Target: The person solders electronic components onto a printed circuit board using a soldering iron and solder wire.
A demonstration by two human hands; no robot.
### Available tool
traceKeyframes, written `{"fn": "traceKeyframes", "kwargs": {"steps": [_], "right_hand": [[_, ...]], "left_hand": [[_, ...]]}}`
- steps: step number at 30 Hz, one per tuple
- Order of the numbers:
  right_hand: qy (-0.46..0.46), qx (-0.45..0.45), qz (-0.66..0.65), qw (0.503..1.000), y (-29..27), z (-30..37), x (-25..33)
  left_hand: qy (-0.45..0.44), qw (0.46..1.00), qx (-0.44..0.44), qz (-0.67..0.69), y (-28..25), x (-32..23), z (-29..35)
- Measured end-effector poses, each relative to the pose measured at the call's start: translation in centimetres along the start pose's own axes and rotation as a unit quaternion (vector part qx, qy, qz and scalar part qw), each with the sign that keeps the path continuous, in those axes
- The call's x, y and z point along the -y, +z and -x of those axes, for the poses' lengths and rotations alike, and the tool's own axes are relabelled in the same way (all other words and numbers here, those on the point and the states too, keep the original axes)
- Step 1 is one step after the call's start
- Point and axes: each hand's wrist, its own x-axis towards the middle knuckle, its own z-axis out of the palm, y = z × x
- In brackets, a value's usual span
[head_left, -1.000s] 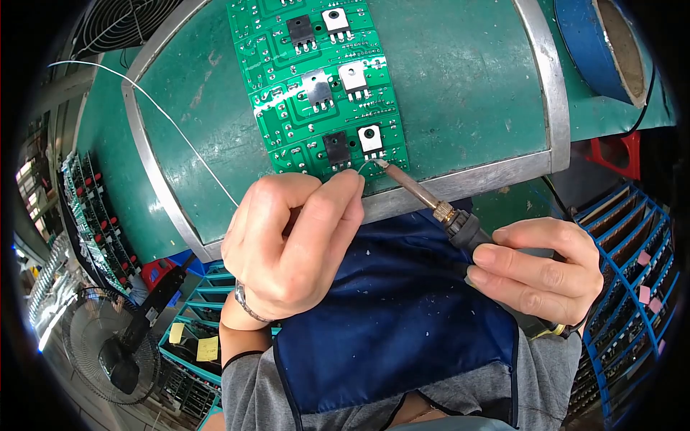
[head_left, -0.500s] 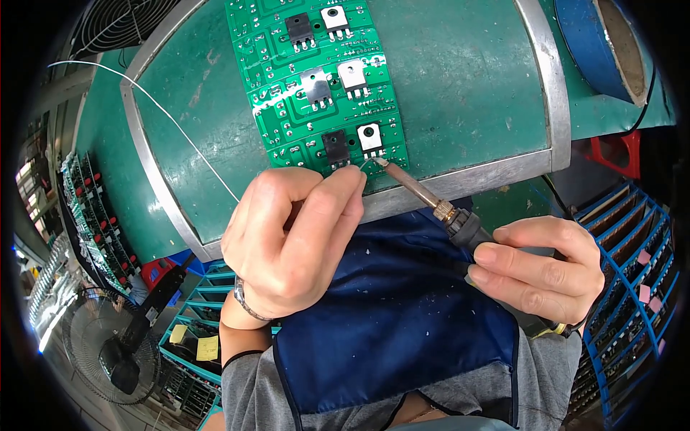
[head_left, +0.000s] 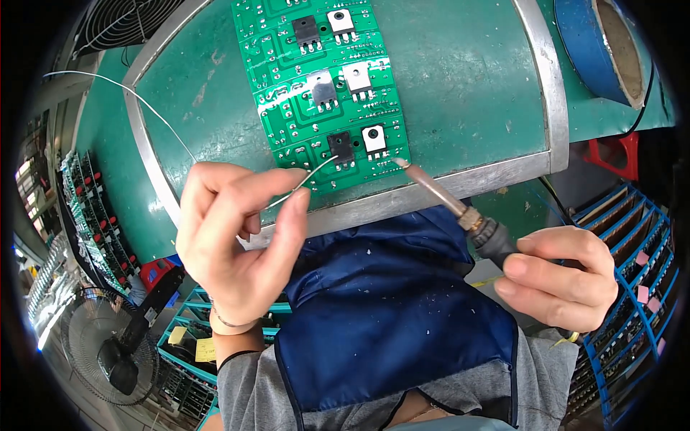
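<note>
A long green circuit board [head_left: 287, 133] lies on the green work surface, running away from me. Black transistors [head_left: 339, 149] and white-faced ones [head_left: 374, 139] sit on it in pairs. My left hand [head_left: 237, 230] pinches solder wire [head_left: 321, 167] between thumb and fingertips; its free end reaches over the nearest black transistor, and its tail loops off to the far left. A soldering iron [head_left: 471, 218] is gripped by its dark handle in my right hand [head_left: 564, 276]. The iron's tip is beside the nearest white-faced transistor's legs, close to the board's right edge; contact cannot be made out.
A metal frame [head_left: 460, 178] borders the green work surface [head_left: 471, 86]. At the far right stands a blue reel [head_left: 596, 54]. Racks of boards [head_left: 640, 287] flank me on the right, with another rack lower left near a fan [head_left: 115, 359]. Upright boards [head_left: 100, 223] line the left.
My left hand has drawn back left with the solder wire, its fingers less bunched. The iron has shifted slightly right, away from the white-faced transistor's legs. The board appears a little lower and farther right.
</note>
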Motion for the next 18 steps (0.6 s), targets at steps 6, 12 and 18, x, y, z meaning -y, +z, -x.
{"fn": "traceKeyframes", "kwargs": {"steps": [6,12,18], "right_hand": [[-0.035,-0.11,0.136,0.984,0.0,-0.2,0.3],[0.049,-0.099,0.092,0.99,-0.4,-1.1,0.0],[0.032,-0.063,-0.04,0.997,0.3,-2.4,-1.5]], "left_hand": [[0.055,0.997,0.017,0.049,-1.4,0.9,-2.6],[0.014,0.995,0.067,0.071,-1.7,0.8,-4.7],[0.063,0.995,0.062,0.051,-1.3,1.9,-4.8]]}}
